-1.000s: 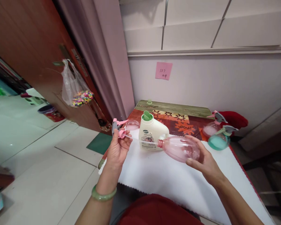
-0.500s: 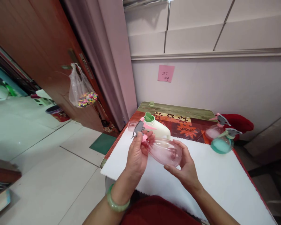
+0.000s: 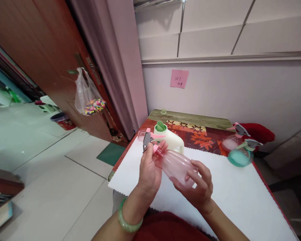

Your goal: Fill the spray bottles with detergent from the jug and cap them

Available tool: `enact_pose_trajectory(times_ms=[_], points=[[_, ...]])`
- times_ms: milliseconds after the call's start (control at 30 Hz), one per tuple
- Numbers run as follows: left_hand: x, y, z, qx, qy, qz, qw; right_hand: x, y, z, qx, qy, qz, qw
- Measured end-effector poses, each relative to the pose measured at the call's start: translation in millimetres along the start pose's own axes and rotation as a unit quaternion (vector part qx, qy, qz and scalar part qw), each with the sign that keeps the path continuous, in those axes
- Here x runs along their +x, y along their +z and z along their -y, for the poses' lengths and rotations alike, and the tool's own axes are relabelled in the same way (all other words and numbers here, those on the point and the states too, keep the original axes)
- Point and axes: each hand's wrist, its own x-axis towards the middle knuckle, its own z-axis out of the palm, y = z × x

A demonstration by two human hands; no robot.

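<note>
So a clear pink bottle is being held up just above the white cloth on the tabletop, tilted with its neck up and to the left. Its round body is cradled by the right hand, with the fingers curled around it from below. The grey-and-pink spray head sits right at the bottle's neck and is pinched by the left hand, fingers closed around its collar. A white jug with a green cap is seen just behind, almost touching the spray head. Off to the right, a pink sprayer and a teal sprayer are parked side by side. A green bangle is worn on the left wrist.
</note>
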Motion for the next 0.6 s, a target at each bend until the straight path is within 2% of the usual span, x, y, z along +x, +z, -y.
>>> enact_pose_trajectory(times_ms=[200, 600], points=[[0.2, 4.6, -3.4, 0.008, -0.024, -0.031, 0.999, 4.6, -0.3, -9.0, 0.009, -0.068, 0.021, 0.997], [-1.3, -0.6, -0.3, -0.023, -0.017, 0.015, 0.999, 3.4, 2.4, -8.1, 0.028, -0.062, 0.011, 0.998]])
